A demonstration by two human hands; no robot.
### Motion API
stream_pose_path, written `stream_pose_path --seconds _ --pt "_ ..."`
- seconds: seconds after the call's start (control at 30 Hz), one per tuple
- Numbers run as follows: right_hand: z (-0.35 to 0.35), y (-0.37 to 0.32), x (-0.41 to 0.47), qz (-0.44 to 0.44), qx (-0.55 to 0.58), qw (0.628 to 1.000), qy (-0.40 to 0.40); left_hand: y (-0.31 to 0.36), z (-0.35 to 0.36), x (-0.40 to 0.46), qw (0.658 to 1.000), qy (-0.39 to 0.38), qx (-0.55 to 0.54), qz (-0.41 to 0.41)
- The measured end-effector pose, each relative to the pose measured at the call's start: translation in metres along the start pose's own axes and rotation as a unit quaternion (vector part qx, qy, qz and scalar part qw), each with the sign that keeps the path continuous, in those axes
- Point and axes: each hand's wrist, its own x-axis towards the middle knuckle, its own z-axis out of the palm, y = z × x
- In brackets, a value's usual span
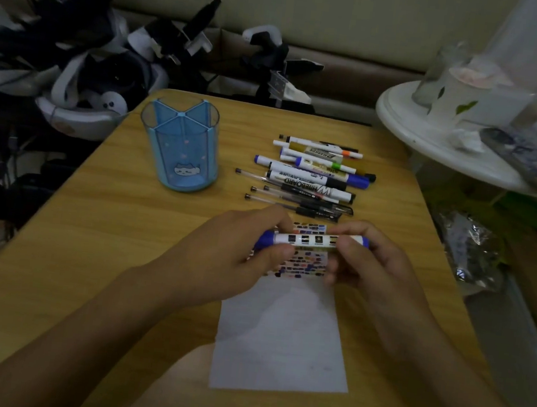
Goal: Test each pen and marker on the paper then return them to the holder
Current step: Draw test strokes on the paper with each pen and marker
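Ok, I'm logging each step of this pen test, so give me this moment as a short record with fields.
held item: blue-capped marker, horizontal above the paper
left hand: left hand grips the marker's left end
right hand: right hand grips its right end
cap: seems still on
paper: white sheet, coloured test marks at its far end
holder: blue holder, looks empty
waiting: pile of pens and markers on the wooden table, right of the holder

Both hands, left [239, 243] and right [374, 265], are bare; forearms uncovered, no sleeves, rings or watch visible.
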Motion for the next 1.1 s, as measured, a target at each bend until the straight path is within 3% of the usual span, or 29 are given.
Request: stream_pose_path --seconds 0.23,0.77,1.1 --pt "0.004 0.004 -0.001 -0.026 -0.057 0.998 -0.025 -0.002 0.000 0.002 0.995 0.048 0.083 0.023" --pt "0.005 0.011 0.006 -0.082 -0.144 0.985 -0.036 -0.010 0.002 -0.002 0.988 0.067 0.134 0.035" --pt "0.012 0.010 0.016 -0.093 -0.169 0.980 -0.056 -0.016 -0.019 -0.010 0.987 -0.003 0.158 0.021"
